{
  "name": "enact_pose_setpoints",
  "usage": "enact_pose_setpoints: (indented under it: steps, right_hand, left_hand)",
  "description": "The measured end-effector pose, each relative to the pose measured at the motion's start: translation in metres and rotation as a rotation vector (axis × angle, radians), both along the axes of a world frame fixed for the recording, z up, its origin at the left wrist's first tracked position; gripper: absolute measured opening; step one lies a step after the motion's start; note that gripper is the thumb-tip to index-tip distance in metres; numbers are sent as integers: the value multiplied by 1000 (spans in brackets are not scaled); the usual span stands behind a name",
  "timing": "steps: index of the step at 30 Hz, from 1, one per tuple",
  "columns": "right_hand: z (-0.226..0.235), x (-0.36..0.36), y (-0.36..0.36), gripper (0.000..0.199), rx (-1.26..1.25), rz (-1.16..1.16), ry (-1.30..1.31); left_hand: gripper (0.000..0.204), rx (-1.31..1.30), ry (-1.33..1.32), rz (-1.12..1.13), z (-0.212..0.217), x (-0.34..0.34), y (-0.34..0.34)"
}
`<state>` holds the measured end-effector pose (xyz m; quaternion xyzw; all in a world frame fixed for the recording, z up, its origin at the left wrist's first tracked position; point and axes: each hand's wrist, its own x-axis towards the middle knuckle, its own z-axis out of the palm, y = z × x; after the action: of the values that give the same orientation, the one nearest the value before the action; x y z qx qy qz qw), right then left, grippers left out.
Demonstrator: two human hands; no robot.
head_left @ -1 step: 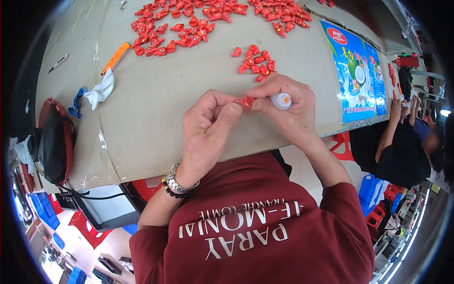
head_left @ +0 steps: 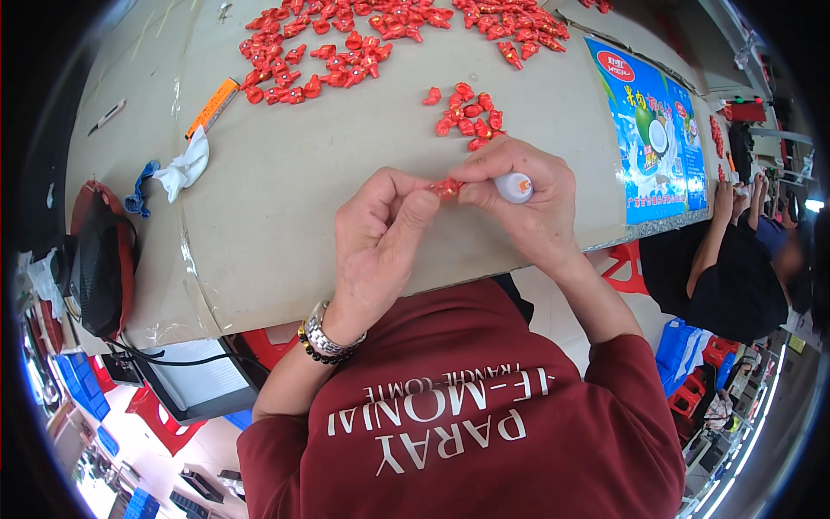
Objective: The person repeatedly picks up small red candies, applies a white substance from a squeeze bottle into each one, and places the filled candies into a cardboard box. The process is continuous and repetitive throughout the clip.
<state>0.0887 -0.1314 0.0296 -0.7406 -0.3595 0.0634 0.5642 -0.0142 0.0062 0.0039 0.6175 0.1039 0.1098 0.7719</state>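
Between both hands, above the table's near half, is a small shiny red moulded piece [head_left: 447,188]. My left hand [head_left: 377,227] pinches one end with thumb and fingers. The thumb and forefinger of my right hand [head_left: 538,199] grip its other end. Tucked in that same right hand is a small white bottle [head_left: 514,188] with an orange tip, pointing up. Fingertips hide part of the red piece. Just beyond the right hand lies a small group of similar red pieces [head_left: 471,112].
Larger clusters of red pieces [head_left: 320,65] cover the far table [head_left: 285,173]. At left are an orange box [head_left: 212,107], a white tissue [head_left: 184,164], a blue cloth [head_left: 139,188], a pen [head_left: 107,117] and a dark bag [head_left: 102,259]. A blue printed sheet [head_left: 648,130] lies right; another person [head_left: 735,277] sits beyond.
The red piece has turned slightly between my fingertips, and the bottle in my right hand has tilted a little. Nothing else visibly differs.
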Motion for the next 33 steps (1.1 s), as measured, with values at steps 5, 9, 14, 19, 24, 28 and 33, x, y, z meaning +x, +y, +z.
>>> enact_pose_setpoints:
  steps: [5, 9, 14, 19, 24, 28, 33]
  right_hand:
    - [-8, -8, -2, 17, 41, 22, 0]
    - [-11, -13, -5, 15, 61, 52, 2]
    - [-17, -15, -2, 17, 88, 27, -61]
    - [-19, -18, -3, 15, 116, 38, -51]
    - [-22, -14, -5, 13, 140, 43, -62]
    - [-16, -3, -12, 12, 105, 11, -22]
    - [-3, 12, -40, 5, 146, -292, 315]
  left_hand:
    - [27, 9, 47, 32, -2, -5, -3]
    - [27, 87, 33, 72, 1, -7, -7]
    - [24, -20, 21, 68, -3, -8, -9]
    - [23, -78, -11, 44, -2, -7, -9]
    - [23, -80, -28, 23, -3, -2, -10]
    - [27, -8, 3, -13, 5, 4, -10]
    - [27, 384, 66, -97, 23, 16, 14]
